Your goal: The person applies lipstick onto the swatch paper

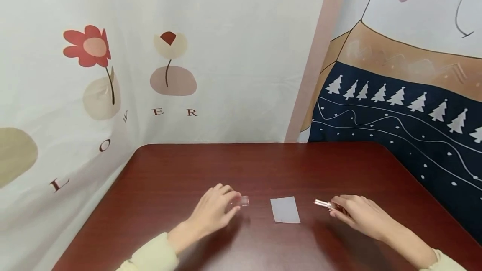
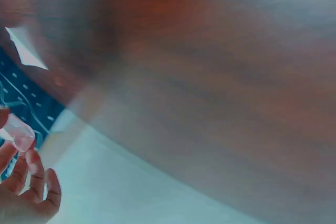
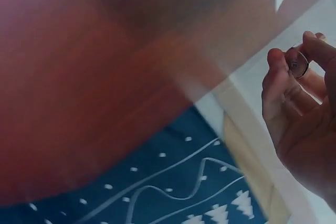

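My left hand [image 1: 214,210] pinches a small clear pinkish cap [image 1: 244,200] between thumb and fingers, left of a white square of paper [image 1: 285,210]. In the left wrist view the see-through cap [image 2: 22,136] shows at the fingertips, with the other fingers loosely bent. On the paper's other side, my right hand [image 1: 363,216] grips an uncapped lipstick [image 1: 322,203], its shiny metallic tube and reddish tip pointing left toward the paper. The right wrist view shows the round end of the lipstick [image 3: 298,65] between thumb and fingers.
The paper lies flat on a dark red-brown wooden table [image 1: 226,166]. Behind it hangs a pale curtain [image 1: 241,53] printed with flowers and letters. At the right is a navy section of cloth [image 1: 376,116] with white trees.
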{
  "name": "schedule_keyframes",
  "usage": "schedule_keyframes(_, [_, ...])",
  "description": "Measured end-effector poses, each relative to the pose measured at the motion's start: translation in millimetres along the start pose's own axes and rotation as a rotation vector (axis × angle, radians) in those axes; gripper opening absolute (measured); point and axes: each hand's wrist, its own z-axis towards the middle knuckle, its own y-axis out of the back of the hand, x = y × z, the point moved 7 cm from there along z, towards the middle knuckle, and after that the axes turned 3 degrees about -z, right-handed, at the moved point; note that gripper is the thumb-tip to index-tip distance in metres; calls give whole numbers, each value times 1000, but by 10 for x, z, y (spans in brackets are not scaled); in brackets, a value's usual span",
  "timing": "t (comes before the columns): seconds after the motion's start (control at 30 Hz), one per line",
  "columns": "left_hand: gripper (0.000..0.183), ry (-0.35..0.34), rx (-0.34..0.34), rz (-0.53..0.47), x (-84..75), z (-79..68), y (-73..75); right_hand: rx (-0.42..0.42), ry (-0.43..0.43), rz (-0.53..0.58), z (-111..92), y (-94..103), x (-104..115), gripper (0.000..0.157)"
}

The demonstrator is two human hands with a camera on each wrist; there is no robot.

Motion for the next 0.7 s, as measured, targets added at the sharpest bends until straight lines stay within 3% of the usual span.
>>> schedule_keyframes(0.07, [22, 92, 7, -83, 100, -61, 22, 0, -29, 79, 0, -32, -60, 10])
schedule_keyframes(0.13, [20, 180, 62, -222, 136, -83, -24, -26, -9, 142, 50, -56, -35, 8])
schedule_keyframes(0.3, [15, 363, 207, -539, 123, -51, -192, -146, 67, 147, 166, -39, 118, 16])
schedule_keyframes(0.43, [14, 393, 241, -593, 179, 7, -274, -111, 62, 179, 207, -82, 179, 15])
schedule_keyframes(0.6, [15, 365, 254, -589, 258, 82, -415, -51, 36, 226, 227, -123, 193, 12])
schedule_keyframes(0.7, [15, 354, 271, -555, 271, 85, -488, -62, 34, 228, 230, -112, 208, 12])
